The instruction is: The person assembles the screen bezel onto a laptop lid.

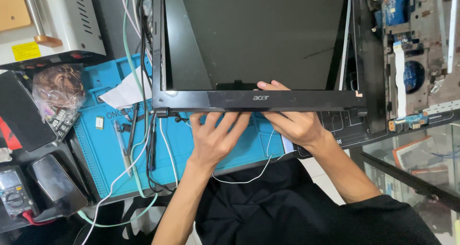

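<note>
Laptop screen assembly [258,39] lies flat across the far half of the counter, its lower bezel [258,101] toward the person, over the far edge of the blue repair mat [110,149].

Left hand [213,139]: palm down, fingers spread and open, fingertips tucked under the near edge of the bezel left of centre. Nothing enclosed; it presses or supports from below.

Right hand [292,123]: pinched closed on the bezel right of centre, thumb on top at the glass line, fingers curled beneath the strip.

So the bezel sits directly between thumb and fingers of the right grip, and just above the left fingertips.

Judgement on doing this step well: keep force along the plastic strip, not on the dark panel; lift evenly, a little at a time, both hands near each other so the thin frame does not twist. Mind the hinge [163,113] at the left corner and the loose cables [143,144] trailing over the mat.

Around: motherboard chassis [412,58] at the right edge, multimeter [14,192] and phones [55,182] at the left near corner.
</note>
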